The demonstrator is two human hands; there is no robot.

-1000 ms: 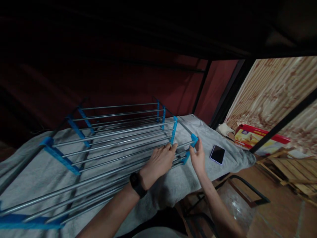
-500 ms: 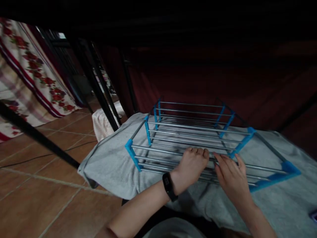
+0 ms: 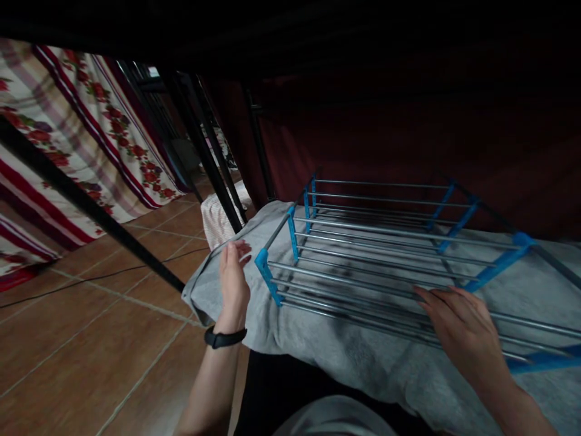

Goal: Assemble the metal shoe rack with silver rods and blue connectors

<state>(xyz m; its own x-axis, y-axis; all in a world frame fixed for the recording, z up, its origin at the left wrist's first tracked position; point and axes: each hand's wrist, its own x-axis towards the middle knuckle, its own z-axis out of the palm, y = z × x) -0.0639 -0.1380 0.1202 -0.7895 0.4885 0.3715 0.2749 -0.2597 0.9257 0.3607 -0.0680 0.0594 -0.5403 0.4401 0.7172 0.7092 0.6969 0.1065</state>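
A rack of grey metal tubes with blue plastic joints (image 3: 265, 266) lies on its side on a grey blanket (image 3: 313, 345). My right hand (image 3: 463, 327) is at the near tubes, its fingers curled over the front one; the fingertips' undersides are hidden. My left hand (image 3: 233, 278) is in the air just left of the rack's near left blue joint, apart from it. Its fingers are stretched out with nothing in them. A black band (image 3: 224, 337) sits on my left wrist.
Dark metal posts (image 3: 211, 157) and a slanted black bar (image 3: 104, 224) stand left of the blanket. A dark red cloth (image 3: 363, 145) hangs behind the rack. Floral fabric (image 3: 122, 133) hangs far left, over a tiled floor (image 3: 113, 339) with a black cable (image 3: 104, 277).
My left hand has let go of the front tube and moved left, past the rack's left end. My right hand stays on the tubes. The view has turned left.
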